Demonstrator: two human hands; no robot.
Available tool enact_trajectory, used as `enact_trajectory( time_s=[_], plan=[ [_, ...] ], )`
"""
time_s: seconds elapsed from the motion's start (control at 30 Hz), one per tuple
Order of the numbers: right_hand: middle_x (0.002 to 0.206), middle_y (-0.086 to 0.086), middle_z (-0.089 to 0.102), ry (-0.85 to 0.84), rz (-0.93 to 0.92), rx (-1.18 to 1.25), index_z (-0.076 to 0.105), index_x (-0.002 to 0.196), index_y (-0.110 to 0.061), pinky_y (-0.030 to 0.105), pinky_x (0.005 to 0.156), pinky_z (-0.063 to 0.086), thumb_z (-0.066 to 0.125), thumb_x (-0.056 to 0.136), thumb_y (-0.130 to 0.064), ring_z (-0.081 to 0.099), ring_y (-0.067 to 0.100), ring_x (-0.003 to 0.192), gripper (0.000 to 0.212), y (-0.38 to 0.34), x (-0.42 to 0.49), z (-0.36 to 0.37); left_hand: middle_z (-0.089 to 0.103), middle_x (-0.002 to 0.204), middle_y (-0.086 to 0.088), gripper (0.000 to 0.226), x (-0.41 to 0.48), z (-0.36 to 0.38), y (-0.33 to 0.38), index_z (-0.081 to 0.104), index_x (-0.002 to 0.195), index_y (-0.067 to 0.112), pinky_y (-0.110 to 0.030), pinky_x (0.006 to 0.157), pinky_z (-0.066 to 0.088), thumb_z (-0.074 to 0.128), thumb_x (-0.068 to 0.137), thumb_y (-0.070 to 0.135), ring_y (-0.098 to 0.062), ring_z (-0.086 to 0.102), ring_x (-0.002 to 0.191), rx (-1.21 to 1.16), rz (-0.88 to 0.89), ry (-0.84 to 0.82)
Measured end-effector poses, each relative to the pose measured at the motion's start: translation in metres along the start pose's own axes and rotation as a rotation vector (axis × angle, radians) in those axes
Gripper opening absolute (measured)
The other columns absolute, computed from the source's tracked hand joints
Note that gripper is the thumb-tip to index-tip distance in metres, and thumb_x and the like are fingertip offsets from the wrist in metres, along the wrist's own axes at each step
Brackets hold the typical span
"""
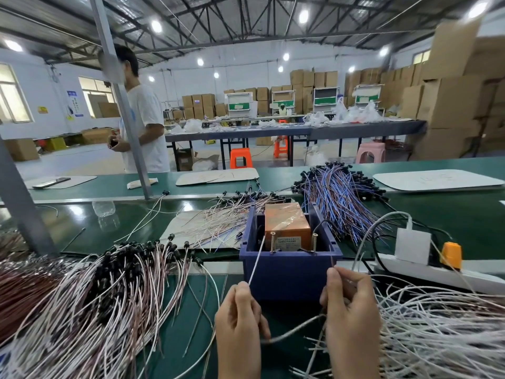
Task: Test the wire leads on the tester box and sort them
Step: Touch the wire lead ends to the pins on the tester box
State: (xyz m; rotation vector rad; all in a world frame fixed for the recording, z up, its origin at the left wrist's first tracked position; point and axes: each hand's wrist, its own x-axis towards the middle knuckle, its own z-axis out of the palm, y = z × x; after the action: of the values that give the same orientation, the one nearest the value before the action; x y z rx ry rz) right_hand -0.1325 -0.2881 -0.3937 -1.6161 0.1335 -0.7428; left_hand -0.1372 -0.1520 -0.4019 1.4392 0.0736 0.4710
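- While the fingers (243,292) of the left hand (240,324) pinch one end of a white wire lead (257,259) and the right hand (351,315) pinches the other, its middle sags between them.
- One tip reaches just beside the left screw (272,243) of the tester box (287,272); the other stops short of the right screw (314,242).
- Testing appears under way: both tips must next meet both screws, then the lead goes to a pile (109,296) on the tabletop (451,212).

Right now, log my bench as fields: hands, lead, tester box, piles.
Left hand: pinches the white lead, tip up by the left screw, contact unclear
Right hand: pinches its other end, short of the right screw
Tester box: blue bin, orange unit inside
Piles: pink leads left, white leads right, blue leads behind box
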Motion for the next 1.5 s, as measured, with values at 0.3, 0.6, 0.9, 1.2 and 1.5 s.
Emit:
enact_trajectory(
  time_s=[0.3, 0.6, 0.9, 1.2, 1.5],
  plan=[
    [0.085, -0.009, 0.066, 0.066, 0.06, 0.059, 0.056, 0.094, -0.035, 0.022, 0.066, 0.044, 0.057, 0.098, -0.035, 0.062, -0.007, 0.079, 0.004, 0.003, -0.003, 0.017, 0.045, 0.045, -0.004, 0.052, -0.005, -0.001, 0.0, 0.043, 0.053, 0.012, -0.023, 0.044, 0.039, 0.041, 0.104, 0.02, -0.025, 0.044, 0.04, 0.053, 0.075, 0.069],
    [0.079, -0.002, 0.068, 0.05, 0.039, 0.039, 0.057, 0.095, -0.035, 0.027, 0.065, 0.046, 0.055, 0.096, -0.042, 0.063, 0.007, 0.071, 0.007, 0.005, -0.001, 0.017, 0.047, 0.049, -0.003, 0.046, -0.008, 0.001, 0.0, 0.043, 0.065, -0.003, -0.026, 0.043, 0.039, 0.041, 0.104, 0.021, -0.02, 0.043, 0.039, 0.064, 0.102, 0.022],
    [0.076, -0.003, 0.067, 0.04, 0.03, 0.035, 0.058, 0.093, -0.036, 0.026, 0.063, 0.046, 0.056, 0.096, -0.042, 0.063, 0.007, 0.07, 0.007, 0.005, -0.001, 0.015, 0.045, 0.048, -0.003, 0.046, -0.009, 0.002, -0.002, 0.043, 0.063, 0.001, -0.027, 0.041, 0.037, 0.041, 0.105, 0.019, -0.021, 0.042, 0.038, 0.075, 0.124, 0.03],
    [0.08, -0.017, 0.061, 0.041, 0.02, -0.014, 0.054, 0.088, -0.037, 0.011, 0.058, 0.04, 0.057, 0.095, -0.043, 0.057, -0.019, 0.078, 0.01, 0.0, -0.001, 0.015, 0.046, 0.046, -0.003, 0.05, -0.01, 0.002, -0.004, 0.046, 0.061, 0.003, -0.024, 0.041, 0.038, 0.04, 0.107, 0.025, -0.018, 0.042, 0.037, 0.104, 0.161, 0.011],
    [0.072, -0.002, 0.067, 0.031, 0.057, 0.064, 0.06, 0.092, -0.037, 0.031, 0.059, 0.047, 0.058, 0.094, -0.044, 0.062, 0.011, 0.063, 0.008, 0.0, -0.004, 0.015, 0.045, 0.048, -0.001, 0.048, -0.007, 0.003, -0.004, 0.044, 0.059, 0.008, -0.025, 0.04, 0.037, 0.042, 0.105, 0.022, -0.02, 0.041, 0.037, 0.062, 0.12, 0.047]
  ],
)
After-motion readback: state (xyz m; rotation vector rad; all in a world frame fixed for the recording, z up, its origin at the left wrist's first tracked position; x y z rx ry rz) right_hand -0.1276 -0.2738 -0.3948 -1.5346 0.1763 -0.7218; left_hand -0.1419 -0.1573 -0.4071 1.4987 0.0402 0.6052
